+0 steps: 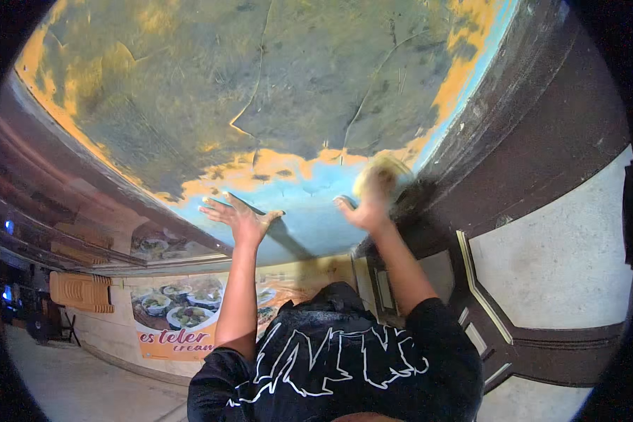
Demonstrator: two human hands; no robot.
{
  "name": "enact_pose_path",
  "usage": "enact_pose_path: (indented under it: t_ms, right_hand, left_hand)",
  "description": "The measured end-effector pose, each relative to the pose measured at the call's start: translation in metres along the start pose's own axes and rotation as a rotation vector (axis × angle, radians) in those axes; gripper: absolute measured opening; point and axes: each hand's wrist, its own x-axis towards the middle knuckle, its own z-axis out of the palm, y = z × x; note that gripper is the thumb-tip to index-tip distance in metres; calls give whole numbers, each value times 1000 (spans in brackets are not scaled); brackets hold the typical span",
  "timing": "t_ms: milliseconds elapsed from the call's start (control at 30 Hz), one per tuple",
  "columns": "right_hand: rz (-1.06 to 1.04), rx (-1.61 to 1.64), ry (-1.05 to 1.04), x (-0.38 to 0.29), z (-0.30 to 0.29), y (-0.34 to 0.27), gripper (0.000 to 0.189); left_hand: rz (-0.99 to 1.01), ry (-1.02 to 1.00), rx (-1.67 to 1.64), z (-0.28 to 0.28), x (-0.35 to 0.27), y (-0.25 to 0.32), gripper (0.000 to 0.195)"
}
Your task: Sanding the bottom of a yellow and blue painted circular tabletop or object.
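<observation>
A broad panel with worn grey, orange and light-blue layers fills the view before me, its surface marked by several cracks. My left hand is held over the light-blue strip with its fingers spread, holding nothing. Its shadow falls on the blue; whether it touches the surface I cannot tell. At the right corner of the panel my right hand grips a yellowish pad, blurred by motion. The pad's exact kind is unclear, and the thumb stands away from it to the left.
Dark brown raised borders run along the panel's sides. Stacked tan plastic stools stand at the far left. A food banner bearing writing is beyond my left arm. Pale panels in dark framing are on the right.
</observation>
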Motion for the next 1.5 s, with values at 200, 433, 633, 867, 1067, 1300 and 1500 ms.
enact_pose_path:
  t_ms: [200, 433, 633, 867, 1067, 1300, 1500]
  right_hand:
    - [-163, -103, -60, 22, -19, 10, 90]
    - [-215, -88, -287, -6, -4, -23, 98]
    - [-219, -198, 68, 35, -28, 5, 97]
    - [-322, -153, -420, -1, -11, -6, 98]
    - [-343, -169, -73, 40, -33, -34, 85]
    - [-515, -144, -312, 38, -20, -38, 78]
    - [-443, -180, -265, 38, -25, -71, 76]
  left_hand:
    - [18, 12, 13, -1, 2, -2, 168]
    - [11, 22, 3, 0, 0, -2, 167]
    - [13, 37, 10, -2, 0, 2, 167]
    - [-7, -7, 58, -1, 1, 4, 172]
    - [4, 41, -16, 0, -1, 3, 168]
    - [-7, 16, 41, 4, 3, 6, 173]
    - [-11, 60, 31, 7, -6, -1, 167]
